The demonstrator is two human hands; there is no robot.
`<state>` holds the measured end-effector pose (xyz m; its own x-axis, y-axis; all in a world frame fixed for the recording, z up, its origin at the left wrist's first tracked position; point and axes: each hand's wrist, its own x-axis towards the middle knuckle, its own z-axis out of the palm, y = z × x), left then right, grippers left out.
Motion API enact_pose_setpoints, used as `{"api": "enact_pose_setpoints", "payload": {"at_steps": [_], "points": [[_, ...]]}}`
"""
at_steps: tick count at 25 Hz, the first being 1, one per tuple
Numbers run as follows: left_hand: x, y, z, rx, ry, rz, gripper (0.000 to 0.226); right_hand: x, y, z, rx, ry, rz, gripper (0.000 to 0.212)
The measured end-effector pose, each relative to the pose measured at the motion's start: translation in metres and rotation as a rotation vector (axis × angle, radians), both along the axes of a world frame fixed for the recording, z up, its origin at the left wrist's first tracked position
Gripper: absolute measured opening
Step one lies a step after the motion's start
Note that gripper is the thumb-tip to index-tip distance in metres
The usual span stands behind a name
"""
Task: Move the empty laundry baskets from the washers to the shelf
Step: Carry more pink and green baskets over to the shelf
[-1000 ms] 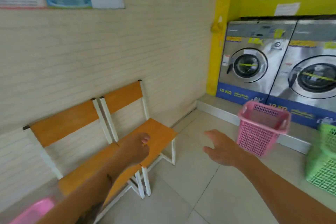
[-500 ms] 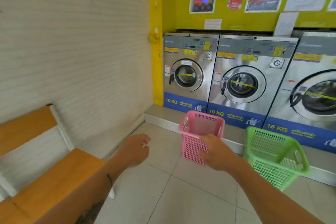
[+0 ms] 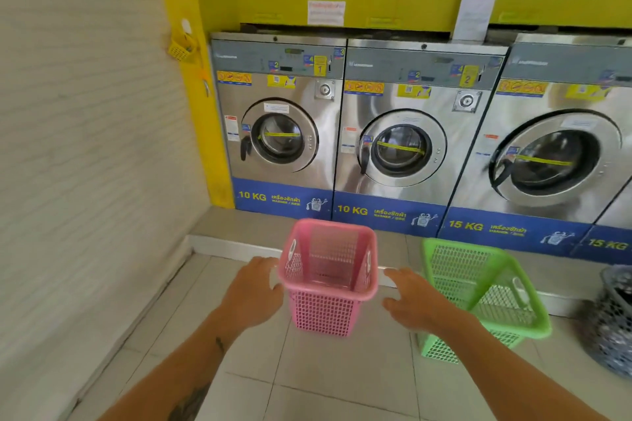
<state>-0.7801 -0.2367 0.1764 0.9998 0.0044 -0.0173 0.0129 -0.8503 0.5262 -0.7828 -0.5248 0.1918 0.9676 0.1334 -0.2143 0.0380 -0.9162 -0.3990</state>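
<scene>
An empty pink laundry basket [image 3: 325,311] stands upright on the tiled floor in front of the row of steel washers [image 3: 280,133]. My left hand [image 3: 253,294] is open just left of its rim, fingertips close to the rim. My right hand [image 3: 415,302] is open just right of the rim, a small gap away. An empty green basket [image 3: 478,290] stands to the right, tilted, partly behind my right hand. No shelf is in view.
A dark grey mesh basket [image 3: 612,321] sits at the far right edge. A raised tiled step [image 3: 236,232] runs along the washers' base. A pale wall [image 3: 85,147] closes the left side, with a yellow pillar [image 3: 201,79] at the corner.
The view has swung right from the wooden chairs to the washers and moved closer. Both hands have spread and come to either side of the pink basket.
</scene>
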Motion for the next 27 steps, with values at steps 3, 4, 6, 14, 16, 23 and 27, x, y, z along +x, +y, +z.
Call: {"api": "enact_pose_setpoints", "payload": {"at_steps": [3, 4, 6, 14, 16, 23, 27], "points": [[0.068, -0.013, -0.013, 0.182, -0.022, -0.078, 0.054, 0.061, -0.016, -0.014, -0.008, 0.037, -0.068, 0.060], [0.092, -0.016, -0.021, 0.242, -0.017, -0.090, 0.057, 0.084, -0.022, -0.023, -0.003, 0.048, -0.080, 0.063], [0.143, -0.023, -0.040, 0.311, 0.019, -0.089, 0.059, 0.138, -0.033, -0.041, 0.001, 0.063, -0.099, 0.064], [0.304, -0.036, -0.114, 0.393, 0.151, -0.050, 0.058, 0.323, -0.043, -0.119, -0.025, 0.176, -0.056, 0.061], [0.341, -0.035, -0.144, 0.391, 0.170, -0.056, 0.057, 0.357, -0.045, -0.145, -0.031, 0.208, -0.088, 0.061], [0.478, -0.017, -0.305, 0.425, 0.220, -0.147, 0.068, 0.464, -0.039, -0.293, -0.062, 0.271, -0.192, 0.066], [0.528, 0.001, -0.395, 0.420, 0.232, -0.173, 0.077, 0.502, -0.040, -0.397, -0.158, 0.262, -0.268, 0.087]]}}
